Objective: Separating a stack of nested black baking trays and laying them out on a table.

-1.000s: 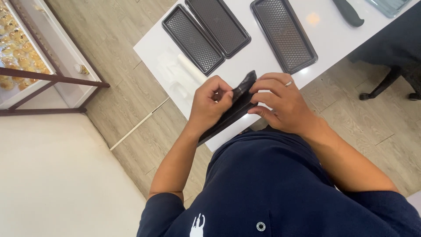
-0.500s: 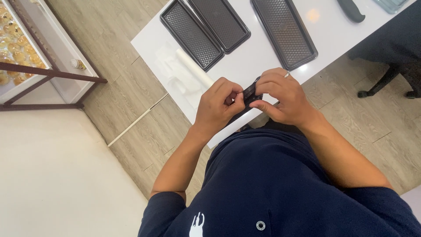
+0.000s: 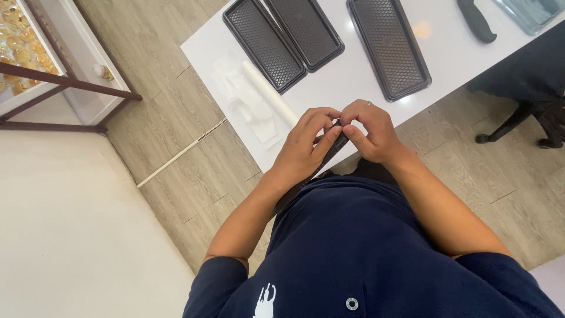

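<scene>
Biggest thing here is the pale wood-plank floor (image 3: 176,147), which runs open on both sides of the white rectangular table (image 3: 353,76), so there's plenty of free room left and right of the person. The table's near edge sits right in front of the person's dark navy shirt (image 3: 365,247), and the hands work just above that edge. On the tabletop lie three black plastic trays with a fine mesh-textured base: one long tray (image 3: 388,47) toward the right and a pair, left one (image 3: 263,44) and middle one (image 3: 306,29), lying side by side and touching. They're well clear of the hands.

Closer in, a white paper roll (image 3: 268,91) rests on some crumpled white sheets (image 3: 244,100) near the table's left corner, just beside the left hand. A dark handle-shaped object (image 3: 475,20) lies at the far right.

Both hands are pinching the same thing: the left hand (image 3: 306,147) and right hand (image 3: 371,129) grip a thin flat black strip-like piece (image 3: 332,148) between fingertips, held over the table's near edge. Most of it is hidden by fingers, so can't tell its exact shape.
</scene>
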